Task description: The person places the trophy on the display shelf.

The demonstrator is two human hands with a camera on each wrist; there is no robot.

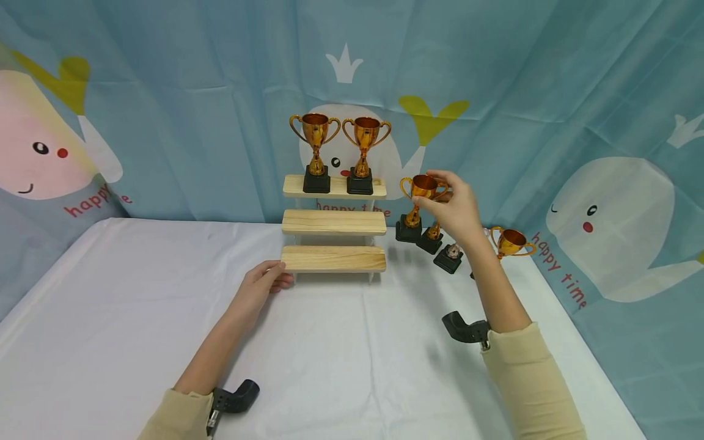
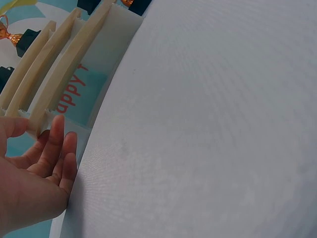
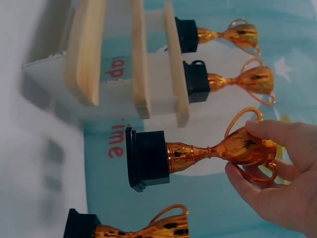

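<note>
My right hand (image 1: 458,211) grips a gold trophy cup (image 1: 412,214) by its bowl, to the right of a wooden three-step display stand (image 1: 333,259). The held trophy (image 3: 185,157) hangs off the table in the right wrist view, its black base at shelf side. Two matching trophies, a left one (image 1: 316,143) and a right one (image 1: 363,146), stand upright on the top step. With thumb above and fingers below, my left hand (image 1: 257,289) pinches the left end of the lowest step (image 2: 74,69).
Several more trophies stand right of the stand, partly hidden by my right arm; one gold cup (image 1: 510,242) shows beyond the forearm. A white cloth (image 1: 319,360) covers the table. A blue printed curtain (image 1: 220,122) hangs close behind the stand.
</note>
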